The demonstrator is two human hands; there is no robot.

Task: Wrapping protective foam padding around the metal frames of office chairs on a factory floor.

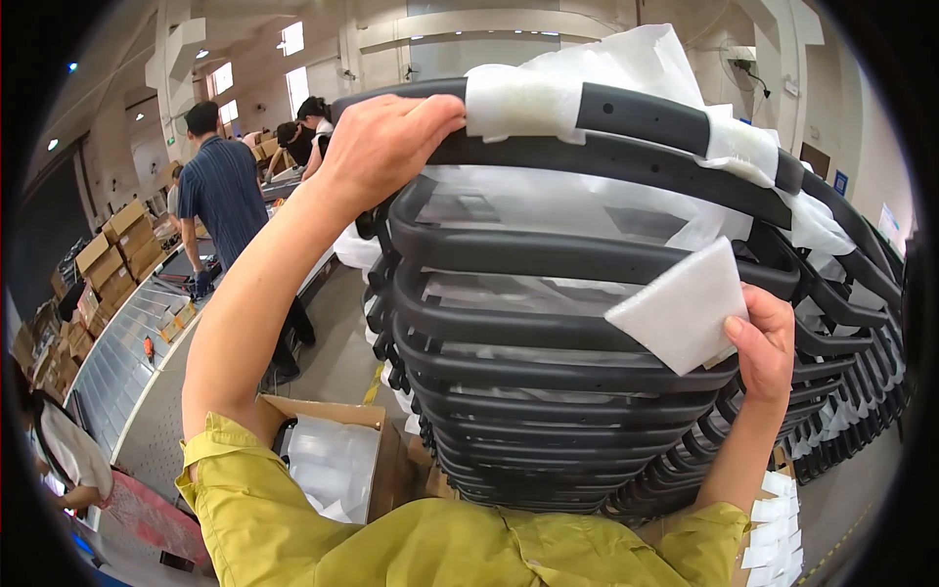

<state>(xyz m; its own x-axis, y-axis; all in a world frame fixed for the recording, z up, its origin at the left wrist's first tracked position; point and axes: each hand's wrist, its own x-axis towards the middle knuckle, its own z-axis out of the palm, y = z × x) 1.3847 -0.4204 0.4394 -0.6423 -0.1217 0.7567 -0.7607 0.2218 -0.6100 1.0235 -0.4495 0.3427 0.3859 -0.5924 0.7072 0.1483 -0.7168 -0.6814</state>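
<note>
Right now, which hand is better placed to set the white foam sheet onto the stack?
Probably the right hand: it already pinches the foam sheet, while the left hand grips the top black frame.

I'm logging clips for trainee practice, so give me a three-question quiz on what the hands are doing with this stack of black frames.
1. True or false: the left hand grips the top black frame of the stack.
2. What does the right hand hold?
A. a cardboard box
B. a white foam sheet
C. a roll of tape
3. What colour are the person's sleeves?

Key: 1 true; 2 B; 3 yellow-green.
</note>
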